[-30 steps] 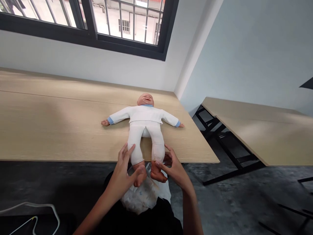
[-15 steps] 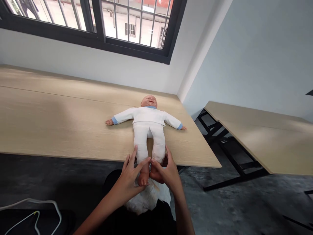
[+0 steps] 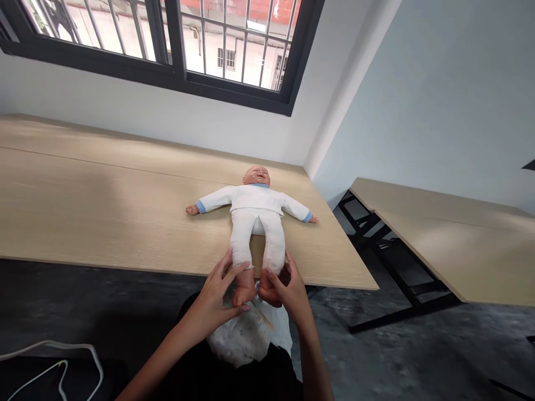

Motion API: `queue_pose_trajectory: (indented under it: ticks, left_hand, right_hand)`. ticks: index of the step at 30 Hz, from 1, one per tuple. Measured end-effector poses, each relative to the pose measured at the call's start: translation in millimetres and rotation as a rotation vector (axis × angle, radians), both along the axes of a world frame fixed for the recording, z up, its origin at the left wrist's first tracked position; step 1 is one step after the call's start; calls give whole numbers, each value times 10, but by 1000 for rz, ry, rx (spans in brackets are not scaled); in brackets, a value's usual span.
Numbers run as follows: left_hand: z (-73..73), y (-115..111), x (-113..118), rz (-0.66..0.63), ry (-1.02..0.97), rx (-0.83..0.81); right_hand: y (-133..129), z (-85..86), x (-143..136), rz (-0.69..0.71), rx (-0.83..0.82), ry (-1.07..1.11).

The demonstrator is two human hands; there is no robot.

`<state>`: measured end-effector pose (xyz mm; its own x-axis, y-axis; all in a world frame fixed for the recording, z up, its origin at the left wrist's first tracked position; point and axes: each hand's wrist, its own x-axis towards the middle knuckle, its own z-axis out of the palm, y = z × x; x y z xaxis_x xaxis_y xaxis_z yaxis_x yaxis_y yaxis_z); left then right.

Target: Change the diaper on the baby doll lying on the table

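Observation:
A baby doll [image 3: 257, 203] lies on its back on the wooden table, arms spread wide and head towards the window. Its white suit has blue cuffs and a blue collar, and its bare feet reach past the table's front edge. My left hand [image 3: 219, 289] is curled around the lower leg on the left, thumb and fingers at the trouser hem. Around the other lower leg is my right hand [image 3: 290, 287], its thumb in front and some fingers hidden behind. Crumpled white material [image 3: 242, 337] rests below the feet, on my lap.
The table [image 3: 104, 211] runs along the wall under a barred window [image 3: 234, 44]. To the right, across a gap, stands a second table [image 3: 451, 239] on black metal legs. White cables [image 3: 94, 356] lie at the lower left.
Both hands have shifted slightly at the trouser hems, and more of the doll's bare lower legs shows. The legs are a little further apart. The camera view has tilted slightly.

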<state>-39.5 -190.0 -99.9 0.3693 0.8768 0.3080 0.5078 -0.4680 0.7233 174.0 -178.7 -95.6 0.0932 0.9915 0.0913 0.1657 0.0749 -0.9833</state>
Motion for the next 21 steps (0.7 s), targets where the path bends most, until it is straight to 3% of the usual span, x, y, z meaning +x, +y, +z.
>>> queue_pose_trajectory:
  ticks: [4,8,10,12,14,16,21]
  left_hand:
    - [93,-29,-40,19,33,6]
    - [341,-101,-168,28,44,48]
    - [433,-178,-214,-66,103,-37]
    - [425,-270,-204,-227,198,-193]
    - [295,-348,-127,-389,267,-314]
    - [72,-388,3,-475,288,-324]
    - [-489,-347,374,-467,427,-260]
  right_hand:
    - [-45,65,83,-26,-15,-63]
    - [-110,198,286,-180,-17,-254]
    - [-152,296,413,-206,3,-293]
    - [-196,391,536,-233,8,-308]
    - [-233,460,635,-283,-2,-313]
    - [-258,495,697,-324,-11,-315]
    - [-266,471,712,-313,-2,-299]
